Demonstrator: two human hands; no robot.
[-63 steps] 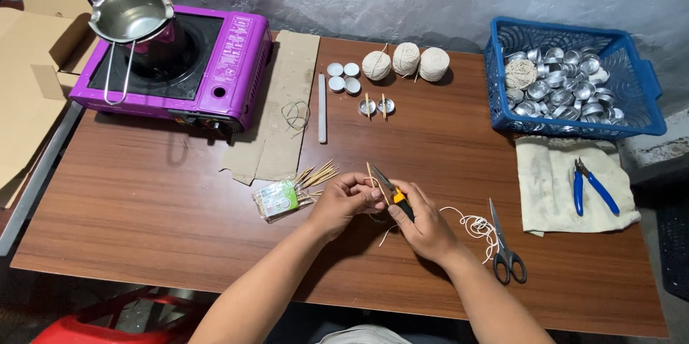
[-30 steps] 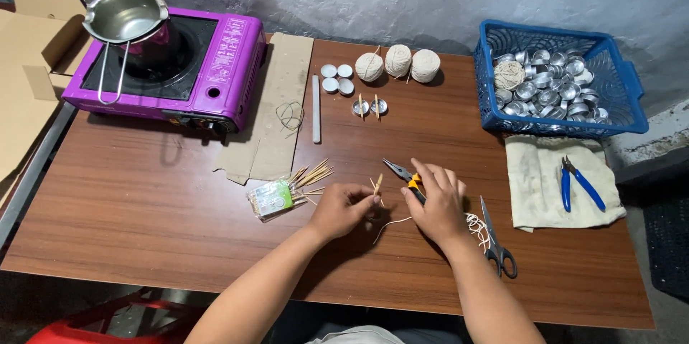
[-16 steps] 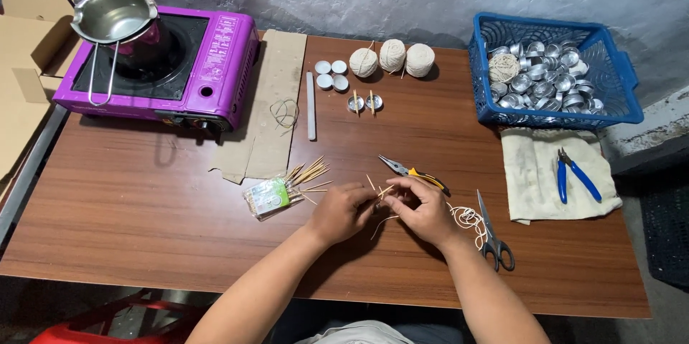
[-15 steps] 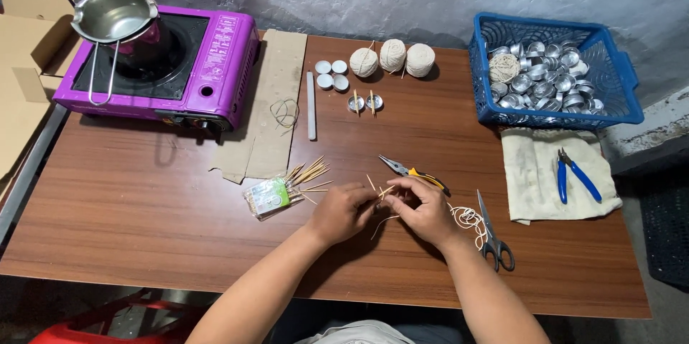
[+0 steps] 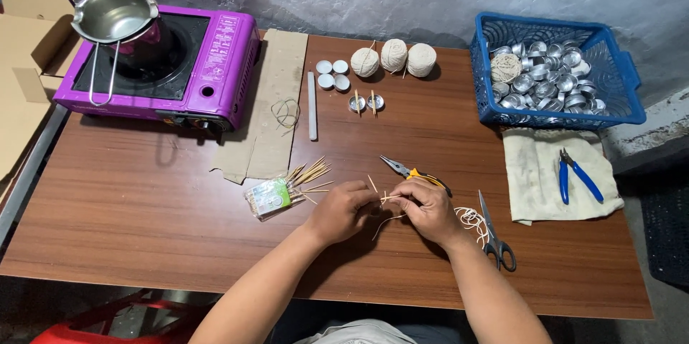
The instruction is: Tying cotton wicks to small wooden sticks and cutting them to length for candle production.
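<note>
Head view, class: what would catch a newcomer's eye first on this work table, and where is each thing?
The bright purple stove with a steel pot on it stands at the far left of the wooden table. At far right, a blue basket brims with small metal cups. Front centre, the left hand and right hand work pale string around thin sticks.

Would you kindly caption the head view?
Both hands, left hand and right hand, pinch string beside pliers.
</note>
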